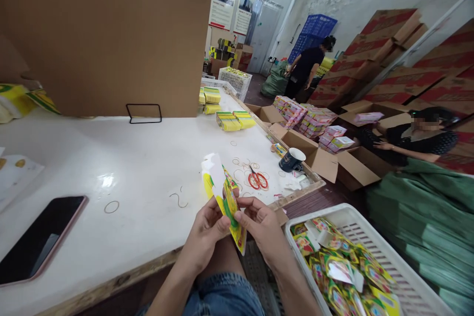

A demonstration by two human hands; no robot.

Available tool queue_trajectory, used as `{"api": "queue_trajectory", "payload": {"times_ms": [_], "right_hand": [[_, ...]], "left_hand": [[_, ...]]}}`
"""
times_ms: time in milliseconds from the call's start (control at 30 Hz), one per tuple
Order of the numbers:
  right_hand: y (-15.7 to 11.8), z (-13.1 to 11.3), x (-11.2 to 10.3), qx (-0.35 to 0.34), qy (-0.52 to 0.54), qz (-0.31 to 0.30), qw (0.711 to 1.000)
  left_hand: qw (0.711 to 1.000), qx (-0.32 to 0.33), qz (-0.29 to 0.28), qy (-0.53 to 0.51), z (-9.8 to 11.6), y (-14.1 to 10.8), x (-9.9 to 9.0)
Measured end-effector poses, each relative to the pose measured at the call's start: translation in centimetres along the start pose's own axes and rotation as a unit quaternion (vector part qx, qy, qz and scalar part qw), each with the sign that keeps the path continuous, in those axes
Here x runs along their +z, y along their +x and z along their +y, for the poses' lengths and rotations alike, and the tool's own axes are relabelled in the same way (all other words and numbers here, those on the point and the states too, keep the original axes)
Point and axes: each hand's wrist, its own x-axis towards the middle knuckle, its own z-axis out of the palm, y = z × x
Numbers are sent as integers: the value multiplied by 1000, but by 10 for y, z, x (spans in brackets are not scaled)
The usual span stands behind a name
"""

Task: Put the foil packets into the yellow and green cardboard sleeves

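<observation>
Between my two hands stands a small yellow and green printed cardboard carton [231,207], tilted, with its white inner flaps showing at the top. My left hand [207,232] grips its left side, thumb on the printed face. On the other edge, the fingers and thumb of my right hand [261,224] are closed as well. Part of the carton is hidden behind the fingers. Just beyond the right hand, red-handled scissors [258,178] lie among scattered rubber bands [240,162] on the white table [140,168].
A white plastic basket [346,210] at my right holds many similar cartons. A dark mug [292,160] stands near the table's right edge; a phone [40,237] lies left. Bundled cartons [235,121] sit beside a large cardboard sheet [111,34]. Two people are beyond, among boxes.
</observation>
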Motion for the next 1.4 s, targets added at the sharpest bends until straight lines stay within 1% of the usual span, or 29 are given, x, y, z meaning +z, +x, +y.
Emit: {"api": "queue_trajectory", "payload": {"times_ms": [67, 167, 267, 367, 467, 567, 667, 700, 767, 833, 933, 1067, 1133, 1200, 1267, 1333, 1400], "right_hand": [[-1, 2, -2, 3, -26, 15, 1000], [-2, 6, -3, 3, -33, 29, 999], [-4, 6, -3, 8, -30, 26, 999], [-6, 3, -4, 21, 2, 13, 1000], [-9, 2, -3, 31, 30, 10, 999], [-12, 5, 1, 15, 3, 44, 999], [-13, 11, 4, -15, -47, 94, 994], [-12, 12, 4, -21, -60, 103, 993], [-12, 11, 2, -33, -74, 101, 992], [-12, 5, -1, -47, -67, 74, 994], [-11, -8, -8, -65, -33, 2, 997], [-9, -18, -21, -56, 8, -110, 992], [-7, -19, -27, -49, -2, -137, 989], [-5, -19, -32, -54, -36, -133, 989], [-3, -19, -33, -74, -75, -112, 988], [-3, -20, -31, -97, -98, -90, 986], [-3, -20, -29, -104, -77, -72, 989]], "left_hand": [[1000, -7, -4, 5, -1, 0, 1], [1000, -12, -19, 8, 1, -1, 1], [999, -16, -25, 11, 3, 0, 1], [999, -28, -20, 7, 3, 0, 0], [999, -50, 16, 2, -2, 1, -1], [995, -65, 78, 22, -7, 3, 1], [988, -41, 122, 85, -5, 2, 5], [985, -27, 130, 108, -3, 1, 7], [981, -7, 136, 137, 1, -3, 9], [984, -9, 112, 140, 7, -7, 9], [990, -36, 46, 132, 15, -11, 8], [993, -77, -15, 88, 23, -12, 7], [993, -94, -37, 58, 22, -13, 8], [992, -107, -58, 37, 20, -15, 9], [991, -108, -70, 23, 17, -18, 10], [993, -101, -62, 12, 14, -20, 11], [994, -96, -51, 11, 12, -20, 11]]}}
